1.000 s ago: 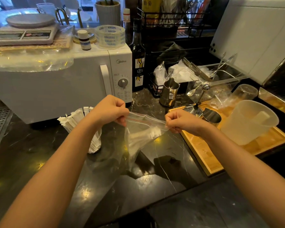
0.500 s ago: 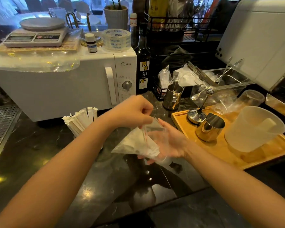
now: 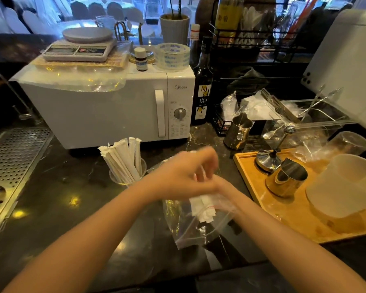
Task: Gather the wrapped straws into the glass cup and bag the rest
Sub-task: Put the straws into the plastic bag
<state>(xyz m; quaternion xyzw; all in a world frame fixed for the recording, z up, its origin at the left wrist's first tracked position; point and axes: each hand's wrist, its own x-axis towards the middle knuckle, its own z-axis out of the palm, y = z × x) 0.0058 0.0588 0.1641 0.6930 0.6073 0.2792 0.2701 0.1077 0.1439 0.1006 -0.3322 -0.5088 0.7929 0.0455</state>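
Observation:
A clear zip bag with a red seal line hangs just above the dark counter, with short white wrapped straws inside it. My left hand is blurred and closes over the top of the bag. My right hand grips the bag from below, its fingers mostly covered by the left hand. To the left stands the glass cup, holding several long wrapped straws that lean left.
A white microwave stands behind the cup, with a dark bottle beside it. A wooden tray at the right carries metal jugs and a white plastic pitcher. A perforated drip tray lies at the left.
The bag was stretched open between both hands, then brought together. Both hands now meet over its top, and the bag hangs lower and nearer to me. The view has shifted.

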